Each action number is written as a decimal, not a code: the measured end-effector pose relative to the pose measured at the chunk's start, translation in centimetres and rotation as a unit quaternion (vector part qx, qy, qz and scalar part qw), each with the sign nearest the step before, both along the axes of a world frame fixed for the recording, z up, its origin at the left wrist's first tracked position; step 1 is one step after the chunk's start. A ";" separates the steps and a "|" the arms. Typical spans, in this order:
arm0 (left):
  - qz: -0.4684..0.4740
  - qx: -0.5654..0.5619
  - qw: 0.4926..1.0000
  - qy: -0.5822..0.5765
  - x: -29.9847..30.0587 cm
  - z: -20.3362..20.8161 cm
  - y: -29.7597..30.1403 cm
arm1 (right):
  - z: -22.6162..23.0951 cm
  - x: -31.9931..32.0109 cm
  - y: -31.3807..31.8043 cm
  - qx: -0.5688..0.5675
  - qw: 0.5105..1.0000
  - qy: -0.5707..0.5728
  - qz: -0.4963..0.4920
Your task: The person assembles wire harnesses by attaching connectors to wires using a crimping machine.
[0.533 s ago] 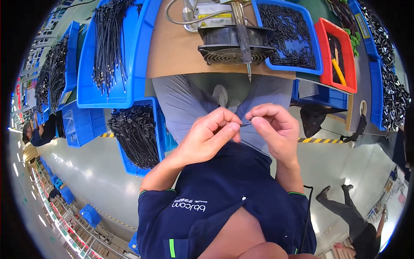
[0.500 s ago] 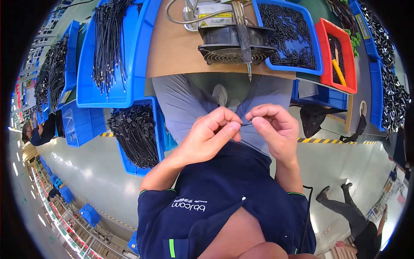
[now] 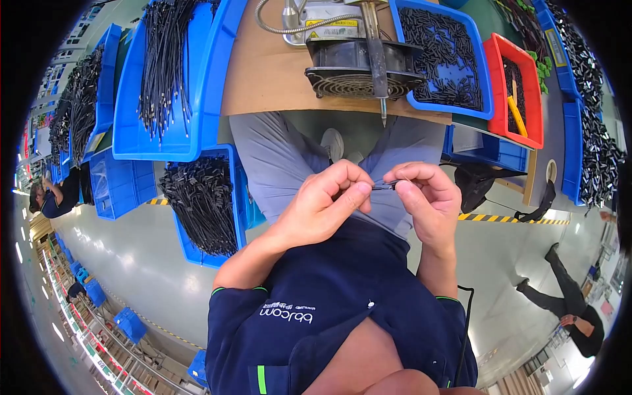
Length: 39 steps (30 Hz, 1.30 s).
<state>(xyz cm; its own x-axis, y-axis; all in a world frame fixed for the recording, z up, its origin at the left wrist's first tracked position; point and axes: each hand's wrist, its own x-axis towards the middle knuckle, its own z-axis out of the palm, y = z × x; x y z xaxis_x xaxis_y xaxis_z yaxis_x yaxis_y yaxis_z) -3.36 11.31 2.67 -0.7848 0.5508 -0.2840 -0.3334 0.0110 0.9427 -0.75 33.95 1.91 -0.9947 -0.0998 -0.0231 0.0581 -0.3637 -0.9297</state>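
Observation:
My left hand (image 3: 329, 201) and my right hand (image 3: 428, 201) meet over my lap, fingertips a small gap apart. Across that gap runs a small thin dark piece (image 3: 383, 186), too small for its kind to be made out. Thumb and forefinger of each hand pinch an end of it. Its right end looks thicker and black where it enters my right fingers. Above my hands, a metal-tipped rod like a soldering iron (image 3: 376, 72) points down past the table edge, in front of a black fan (image 3: 336, 69).
Blue trays (image 3: 214, 112) of black cables stand on the left, with a lower blue bin (image 3: 235, 197) beside my leg. On the right are a blue tray (image 3: 484, 108) of small black parts and a red bin (image 3: 536, 99) with a yellow-handled tool (image 3: 517, 117). Another person (image 3: 573, 309) is at lower right.
My fingertips have drawn slightly apart, showing more of the dark piece. My right hand has shifted a little to the right. The person at lower right has moved along.

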 end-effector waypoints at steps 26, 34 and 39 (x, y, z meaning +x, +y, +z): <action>0.003 -0.023 0.993 0.116 -1.1 0.1 1.3 | 0.6 -0.8 1.3 0.270 0.957 0.100 -0.019; 0.019 -0.051 0.987 0.152 -0.9 0.0 2.3 | 1.9 -1.4 3.5 0.297 0.945 0.115 -0.078; 0.004 -0.065 0.989 0.132 -1.0 0.2 2.0 | 3.5 -4.8 11.0 0.248 0.851 0.107 -0.450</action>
<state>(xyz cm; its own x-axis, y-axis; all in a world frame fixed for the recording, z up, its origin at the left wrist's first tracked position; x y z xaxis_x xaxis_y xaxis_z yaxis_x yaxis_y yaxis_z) -4.33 13.30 2.85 -0.8454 0.5163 -0.1370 -0.0766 0.1367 0.9876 -5.55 44.99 5.45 -0.6493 0.6744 0.3517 -0.2274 0.2691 -0.9359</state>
